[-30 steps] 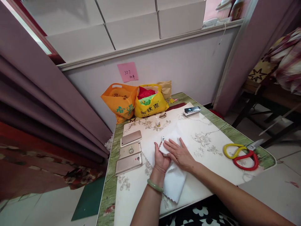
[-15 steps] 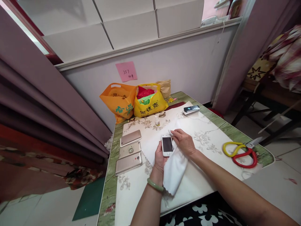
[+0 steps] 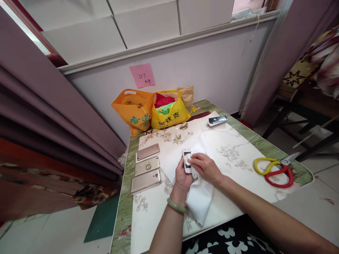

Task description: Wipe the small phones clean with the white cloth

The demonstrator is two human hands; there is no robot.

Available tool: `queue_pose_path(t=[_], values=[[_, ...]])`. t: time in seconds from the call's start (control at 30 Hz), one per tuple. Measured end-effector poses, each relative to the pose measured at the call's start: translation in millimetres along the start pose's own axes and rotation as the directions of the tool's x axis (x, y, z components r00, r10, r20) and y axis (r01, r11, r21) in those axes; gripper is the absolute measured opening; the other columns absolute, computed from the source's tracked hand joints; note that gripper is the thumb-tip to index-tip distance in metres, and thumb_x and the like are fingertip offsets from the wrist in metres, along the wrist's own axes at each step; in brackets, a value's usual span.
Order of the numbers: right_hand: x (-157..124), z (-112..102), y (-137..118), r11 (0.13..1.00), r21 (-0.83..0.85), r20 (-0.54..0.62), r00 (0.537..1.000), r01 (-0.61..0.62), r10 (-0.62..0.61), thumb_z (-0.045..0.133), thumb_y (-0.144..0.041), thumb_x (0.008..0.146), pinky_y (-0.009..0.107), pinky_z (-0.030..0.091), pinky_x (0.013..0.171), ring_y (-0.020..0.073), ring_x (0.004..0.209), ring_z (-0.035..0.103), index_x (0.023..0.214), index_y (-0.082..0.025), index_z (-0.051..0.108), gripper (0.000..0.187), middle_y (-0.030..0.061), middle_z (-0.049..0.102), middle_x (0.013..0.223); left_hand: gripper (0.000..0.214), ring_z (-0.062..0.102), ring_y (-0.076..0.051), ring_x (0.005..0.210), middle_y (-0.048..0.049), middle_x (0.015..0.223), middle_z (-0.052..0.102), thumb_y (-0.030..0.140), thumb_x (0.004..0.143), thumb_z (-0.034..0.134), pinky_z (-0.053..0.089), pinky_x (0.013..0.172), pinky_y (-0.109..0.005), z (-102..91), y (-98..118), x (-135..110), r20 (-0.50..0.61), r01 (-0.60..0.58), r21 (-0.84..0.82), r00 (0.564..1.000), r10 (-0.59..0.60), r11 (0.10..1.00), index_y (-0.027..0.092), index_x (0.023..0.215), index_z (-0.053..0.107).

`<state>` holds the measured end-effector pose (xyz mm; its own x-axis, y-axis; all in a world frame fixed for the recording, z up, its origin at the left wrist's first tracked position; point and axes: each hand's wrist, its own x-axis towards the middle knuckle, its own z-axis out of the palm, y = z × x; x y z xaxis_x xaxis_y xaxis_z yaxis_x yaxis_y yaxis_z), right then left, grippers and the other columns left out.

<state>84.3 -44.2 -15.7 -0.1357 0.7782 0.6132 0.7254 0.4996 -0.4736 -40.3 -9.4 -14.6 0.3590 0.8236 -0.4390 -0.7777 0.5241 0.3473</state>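
Observation:
My left hand [image 3: 182, 175] is closed around a white smartphone [image 3: 184, 151], its screen facing up. A green bangle [image 3: 176, 206] circles that wrist. With bunched fingers, my right hand [image 3: 208, 168] presses a fold of white cloth [image 3: 200, 204] onto the phone's screen, covering part of it. The rest of the cloth hangs below both hands and spreads over the tabletop. To the left of my hands, a rose-gold phone [image 3: 148, 152], a gold phone with a ring on its back [image 3: 141, 167] and a third phone [image 3: 145, 182] lie face down in a column.
Yellow-and-red-handled scissors [image 3: 278, 175] lie at the table's right. A small bottle [image 3: 178, 134] stands beyond my hands. An orange bag [image 3: 132, 109] and a yellow bag [image 3: 172, 118] stand at the back. A dark phone [image 3: 217, 120] rests on a white object at the back right.
My right hand has brought the cloth's fold from beside the phone's upper right edge down and left onto its screen. The view has shifted slightly.

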Motion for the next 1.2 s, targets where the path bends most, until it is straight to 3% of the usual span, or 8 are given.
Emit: queue_pose_path(t=[0.2,0.47,0.63,0.73,0.87,1.03,1.1,1.2], values=[[-7.2,-7.8,-1.6,0.990,0.114,0.109,0.990,0.078,-0.090,0.054,-0.024,0.095,0.031,0.051,0.080,0.0165,0.091,0.063,0.103,-0.028,0.071,0.020,0.0051,0.066,0.100,0.024,0.069,-0.016,0.079,-0.0093,0.090,0.073,0.028,0.089,0.055,0.054,0.083,-0.027,-0.9,-0.1,0.0,0.030,0.012,0.049,0.999,-0.014,0.999,0.010,0.098,0.070],[37.7,7.5,12.6,0.948,0.058,-0.089,0.944,-0.313,0.317,0.061,-0.021,0.089,0.028,0.052,0.078,0.0160,0.084,0.064,0.097,-0.026,0.072,0.015,0.0024,0.065,0.092,0.021,0.069,-0.014,0.086,-0.0067,0.093,0.074,0.019,0.090,0.052,0.051,0.088,-0.023,6.5,0.0,-5.0,-0.012,-0.026,0.038,1.000,0.026,0.999,0.012,0.095,0.071],[1.0,-1.1,-2.8,0.993,0.085,0.038,0.996,-0.085,0.083,0.055,-0.022,0.092,0.031,0.052,0.081,0.0178,0.093,0.062,0.102,-0.027,0.072,0.020,0.0050,0.065,0.098,0.025,0.070,-0.017,0.082,-0.0091,0.089,0.074,0.028,0.090,0.054,0.053,0.086,-0.028,0.9,-0.3,-3.6,0.019,0.063,0.058,0.998,-0.064,0.996,0.010,0.094,0.071],[-16.8,-9.0,-6.4,0.989,0.147,0.137,0.990,0.019,-0.040,0.055,-0.024,0.093,0.029,0.052,0.080,0.0161,0.091,0.063,0.103,-0.028,0.071,0.019,0.0046,0.066,0.099,0.024,0.069,-0.016,0.077,-0.0075,0.087,0.073,0.029,0.089,0.055,0.054,0.085,-0.029,-2.7,-0.9,-0.6,0.048,0.075,0.081,0.996,-0.079,0.994,0.011,0.094,0.070],[3.0,-8.1,3.6,0.992,0.084,0.136,0.988,-0.090,0.078,0.058,-0.026,0.092,0.026,0.051,0.076,0.0145,0.088,0.064,0.100,-0.029,0.072,0.017,0.0023,0.066,0.097,0.028,0.069,-0.019,0.086,-0.0091,0.091,0.073,0.031,0.091,0.052,0.053,0.088,-0.030,-2.2,-2.4,1.3,0.068,0.072,0.098,0.995,-0.079,0.993,0.010,0.097,0.070],[41.1,8.3,14.2,0.935,-0.011,-0.060,0.934,-0.354,0.353,0.061,-0.024,0.089,0.026,0.050,0.074,0.0154,0.083,0.063,0.098,-0.027,0.072,0.014,0.0015,0.065,0.092,0.022,0.069,-0.015,0.090,-0.0072,0.098,0.074,0.020,0.090,0.053,0.050,0.094,-0.026,0.5,-2.6,-1.4,0.062,-0.054,0.098,0.997,0.048,0.994,0.011,0.101,0.070],[37.4,12.1,9.3,0.940,-0.010,-0.083,0.937,-0.340,0.338,0.059,-0.023,0.090,0.028,0.050,0.076,0.0166,0.086,0.063,0.099,-0.027,0.072,0.016,0.0028,0.065,0.093,0.022,0.069,-0.015,0.091,-0.0080,0.099,0.073,0.021,0.090,0.054,0.051,0.092,-0.027,-0.2,-2.1,-2.7,0.045,-0.039,0.101,0.998,0.034,0.994,0.011,0.102,0.070],[12.9,8.2,-2.6,0.989,0.035,-0.006,0.990,-0.142,0.142,0.055,-0.023,0.093,0.031,0.050,0.083,0.0179,0.093,0.062,0.100,-0.027,0.072,0.019,0.0047,0.066,0.098,0.025,0.069,-0.018,0.090,-0.0101,0.096,0.073,0.028,0.091,0.053,0.053,0.089,-0.028,-3.0,-1.2,-2.9,0.015,0.053,0.090,0.998,-0.055,0.995,0.011,0.096,0.070]])
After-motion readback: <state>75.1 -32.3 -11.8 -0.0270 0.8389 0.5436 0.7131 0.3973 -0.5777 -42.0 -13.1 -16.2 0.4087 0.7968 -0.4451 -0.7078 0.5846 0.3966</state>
